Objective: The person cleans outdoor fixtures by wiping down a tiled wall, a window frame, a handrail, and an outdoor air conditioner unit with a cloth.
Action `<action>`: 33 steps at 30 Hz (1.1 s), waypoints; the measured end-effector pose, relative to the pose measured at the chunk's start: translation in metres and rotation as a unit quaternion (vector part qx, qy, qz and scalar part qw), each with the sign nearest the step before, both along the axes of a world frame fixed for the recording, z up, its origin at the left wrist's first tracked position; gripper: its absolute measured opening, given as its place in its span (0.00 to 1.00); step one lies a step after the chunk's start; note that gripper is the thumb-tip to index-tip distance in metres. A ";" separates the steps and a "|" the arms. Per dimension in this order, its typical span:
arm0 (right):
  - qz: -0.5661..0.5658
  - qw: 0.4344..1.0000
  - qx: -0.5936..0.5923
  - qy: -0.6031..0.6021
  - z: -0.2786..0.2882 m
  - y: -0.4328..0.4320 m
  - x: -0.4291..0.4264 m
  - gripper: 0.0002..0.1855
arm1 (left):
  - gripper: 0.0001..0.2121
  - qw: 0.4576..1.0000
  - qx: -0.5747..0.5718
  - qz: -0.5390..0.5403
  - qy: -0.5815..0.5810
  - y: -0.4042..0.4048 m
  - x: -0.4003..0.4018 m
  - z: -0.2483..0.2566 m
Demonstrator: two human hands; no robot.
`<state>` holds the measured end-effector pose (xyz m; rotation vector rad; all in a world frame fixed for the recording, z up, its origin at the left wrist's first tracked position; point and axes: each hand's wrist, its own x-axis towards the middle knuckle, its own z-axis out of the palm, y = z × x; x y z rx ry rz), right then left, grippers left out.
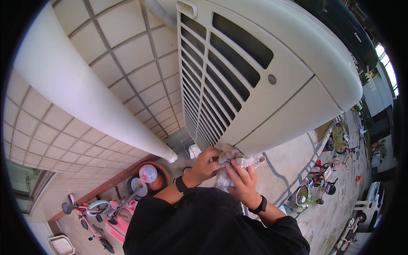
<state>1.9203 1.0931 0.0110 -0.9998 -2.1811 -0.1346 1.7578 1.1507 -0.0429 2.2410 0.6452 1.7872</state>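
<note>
A large cream-coloured metal and plastic housing (277,108) with a louvred side grille (223,79) rises before me, seemingly an air conditioner's outdoor unit. At its lower corner, both my hands are on a crumpled grey-white cloth (229,154). My left hand (206,165) pinches the cloth's left edge, together with a small dark piece that I cannot make out. The fingers of my right hand (244,181) press into the cloth from below and the right. Each wrist wears a black band.
A white pipe (95,92) slants along the tiled wall (130,60) at left. Below it stand a terracotta-coloured tub (164,173) with balls and a pink children's bicycle (86,220). Potted plants (302,194) and a white vehicle (371,200) are at right.
</note>
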 end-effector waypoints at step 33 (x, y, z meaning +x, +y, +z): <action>-0.165 0.980 0.054 0.099 -0.040 -0.011 -0.019 0.39 | 0.20 0.994 -0.014 -0.108 0.031 0.002 0.003 0.029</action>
